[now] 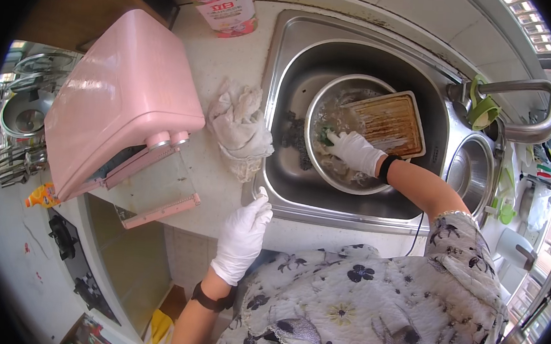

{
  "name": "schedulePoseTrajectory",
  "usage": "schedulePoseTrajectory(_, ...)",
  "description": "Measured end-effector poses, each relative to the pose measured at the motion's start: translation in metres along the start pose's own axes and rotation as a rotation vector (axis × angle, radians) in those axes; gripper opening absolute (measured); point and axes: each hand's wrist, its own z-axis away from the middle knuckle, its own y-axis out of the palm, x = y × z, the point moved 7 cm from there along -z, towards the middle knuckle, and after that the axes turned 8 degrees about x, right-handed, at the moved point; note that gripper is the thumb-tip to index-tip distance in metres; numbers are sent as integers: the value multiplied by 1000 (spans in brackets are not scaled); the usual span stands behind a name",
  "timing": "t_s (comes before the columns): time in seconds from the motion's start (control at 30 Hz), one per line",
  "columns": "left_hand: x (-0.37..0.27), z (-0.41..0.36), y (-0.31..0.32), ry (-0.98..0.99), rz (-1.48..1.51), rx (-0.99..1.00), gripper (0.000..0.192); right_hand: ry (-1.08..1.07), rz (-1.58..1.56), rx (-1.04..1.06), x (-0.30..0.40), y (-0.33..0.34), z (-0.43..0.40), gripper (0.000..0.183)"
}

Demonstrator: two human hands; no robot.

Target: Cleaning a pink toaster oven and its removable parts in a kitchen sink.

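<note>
My right hand point(356, 152), in a white glove, reaches into a round metal basin point(310, 126) in the sink. Its fingers are closed on a green scouring pad point(326, 135), partly hidden by the fingers, in cloudy, bubbly water point(339, 106). Beside that hand a rectangular baking tray point(389, 120) with brown stains leans in the basin, one end over its rim. My left hand point(244, 228), also gloved, hovers by the sink's front left corner with fingers loosely extended and nothing visible in them. A crumpled, greyish cloth point(240, 121) lies on the counter just beyond it.
A pink toaster oven point(128, 73) stands at left, its glass door point(163, 182) hanging open past the counter edge. A pink detergent pouch point(225, 8) stands behind. Dark scrubbing mesh point(295, 135) lies in the sink point(283, 75). The faucet point(529, 87) is at right.
</note>
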Motion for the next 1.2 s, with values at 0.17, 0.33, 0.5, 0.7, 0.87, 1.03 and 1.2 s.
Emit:
schedulePoseTrajectory(0.17,-5,0,-3,-13,-28,-12,28,449,-425,-38,-46,26,-21,31)
schedulePoseTrajectory(0.33,5,8,-6,-22,-5,-50,28,303,-714,-163,-29,-25,-2,74)
schedulePoseTrajectory(0.5,-2,6,-2,-32,40,-39,27,230,-215,-138,6,-5,-25,58)
schedulePoseTrajectory(0.7,-15,4,-7,-12,-87,-3,25,177,-215,17,-16,36,-23,24)
schedulePoseTrajectory(0.87,-16,7,-6,39,-109,-13,25,284,-1211,-238,-59,56,4,35)
schedulePoseTrajectory(1.03,-23,9,-8,138,-79,-57,23,-207,-2384,-401,-78,14,64,54)
schedulePoseTrajectory(1.2,-23,9,-4,148,-87,-33,22,135,-2865,-777,-73,-31,106,30)
